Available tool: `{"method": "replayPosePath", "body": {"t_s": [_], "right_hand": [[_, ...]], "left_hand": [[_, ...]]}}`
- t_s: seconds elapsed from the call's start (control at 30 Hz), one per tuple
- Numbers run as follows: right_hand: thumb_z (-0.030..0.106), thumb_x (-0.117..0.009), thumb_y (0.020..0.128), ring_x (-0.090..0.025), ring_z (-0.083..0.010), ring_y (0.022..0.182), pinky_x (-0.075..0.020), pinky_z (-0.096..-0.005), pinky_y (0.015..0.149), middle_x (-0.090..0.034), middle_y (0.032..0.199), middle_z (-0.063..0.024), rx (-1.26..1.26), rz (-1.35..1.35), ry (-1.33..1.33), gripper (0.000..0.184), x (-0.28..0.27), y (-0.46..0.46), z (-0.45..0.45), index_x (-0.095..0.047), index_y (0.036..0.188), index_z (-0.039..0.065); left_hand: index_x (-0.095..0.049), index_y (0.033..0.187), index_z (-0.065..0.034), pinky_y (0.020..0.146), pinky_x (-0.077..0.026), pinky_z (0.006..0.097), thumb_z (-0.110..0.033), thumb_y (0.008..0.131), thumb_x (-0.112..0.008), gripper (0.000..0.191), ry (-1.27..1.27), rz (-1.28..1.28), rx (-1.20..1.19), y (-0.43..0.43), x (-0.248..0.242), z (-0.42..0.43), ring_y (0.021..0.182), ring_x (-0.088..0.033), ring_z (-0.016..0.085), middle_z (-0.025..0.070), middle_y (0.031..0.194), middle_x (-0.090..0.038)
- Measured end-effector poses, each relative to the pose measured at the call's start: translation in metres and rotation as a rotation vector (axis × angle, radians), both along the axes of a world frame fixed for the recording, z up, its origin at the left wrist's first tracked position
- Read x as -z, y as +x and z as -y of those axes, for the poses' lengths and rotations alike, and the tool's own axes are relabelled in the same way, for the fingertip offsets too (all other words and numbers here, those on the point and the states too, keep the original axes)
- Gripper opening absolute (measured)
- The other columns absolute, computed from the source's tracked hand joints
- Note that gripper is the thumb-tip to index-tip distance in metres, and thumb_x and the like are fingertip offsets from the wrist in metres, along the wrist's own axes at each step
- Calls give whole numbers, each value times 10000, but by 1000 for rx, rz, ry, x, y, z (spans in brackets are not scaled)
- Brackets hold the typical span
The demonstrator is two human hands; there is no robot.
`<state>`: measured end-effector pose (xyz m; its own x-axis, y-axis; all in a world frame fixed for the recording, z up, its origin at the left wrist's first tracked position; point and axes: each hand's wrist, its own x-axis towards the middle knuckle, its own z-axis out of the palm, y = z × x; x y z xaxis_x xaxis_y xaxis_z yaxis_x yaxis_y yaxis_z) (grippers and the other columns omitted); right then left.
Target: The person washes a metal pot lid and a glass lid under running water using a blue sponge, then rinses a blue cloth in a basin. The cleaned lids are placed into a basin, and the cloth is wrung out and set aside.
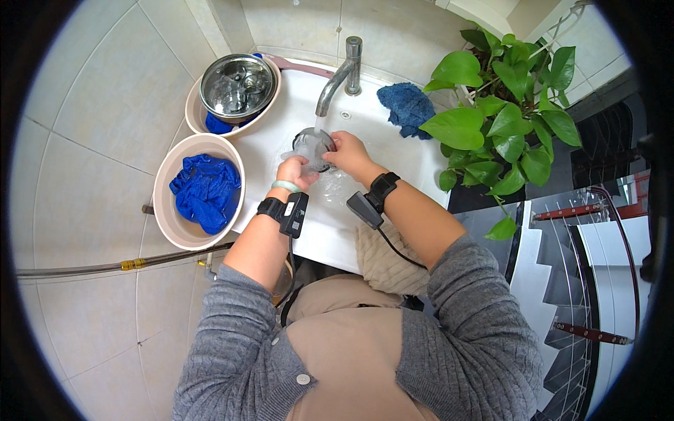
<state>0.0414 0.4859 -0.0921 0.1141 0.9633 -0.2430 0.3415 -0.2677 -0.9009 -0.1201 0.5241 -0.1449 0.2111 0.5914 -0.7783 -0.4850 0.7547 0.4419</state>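
Note:
Both of my hands grip a clear round item with a dark rim [313,146], perhaps a lid or shallow container, in the white sink [274,184]. My left hand [296,172] holds its near-left side, with a pale green bangle on the wrist. My right hand [349,154] pinches the dark rim from the right. Water runs onto the item from the chrome faucet [337,79] and splashes into the basin. Spray and glare blur the item's exact shape.
A pale basin [163,210] with wet blue cloth [208,192] stands left. Behind it, another basin [192,113] carries a metal pot with a glass lid [237,87]. A blue rag [405,108] lies back right beside a leafy plant [505,121]. A beige towel [387,258] drapes the front edge.

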Motion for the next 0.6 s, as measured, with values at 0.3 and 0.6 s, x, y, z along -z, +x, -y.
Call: {"method": "replayPosePath", "body": {"t_s": [0.3, 0.6], "right_hand": [[78, -744, 690, -618, -349, 937, -498, -401, 823, -636, 1014, -180, -80, 566, 380, 387, -21, -7, -1, -622, 1049, 4], [100, -705, 766, -647, -312, 871, -540, -360, 750, -630, 1015, -184, 78, 214, 139, 353, -14, -9, -8, -586, 1071, -31]], "left_hand": [[-510, 957, -13, 944, -402, 526, -90, 822, -551, 161, 85, 101, 36, 6, -3, 4, 1026, -505, 363, 136, 1029, -478], [-506, 1093, -19, 1074, -265, 561, -94, 821, -565, 288, 84, 37, -48, 5, -15, 9, 1196, -393, 337, 127, 1159, -450]]}}
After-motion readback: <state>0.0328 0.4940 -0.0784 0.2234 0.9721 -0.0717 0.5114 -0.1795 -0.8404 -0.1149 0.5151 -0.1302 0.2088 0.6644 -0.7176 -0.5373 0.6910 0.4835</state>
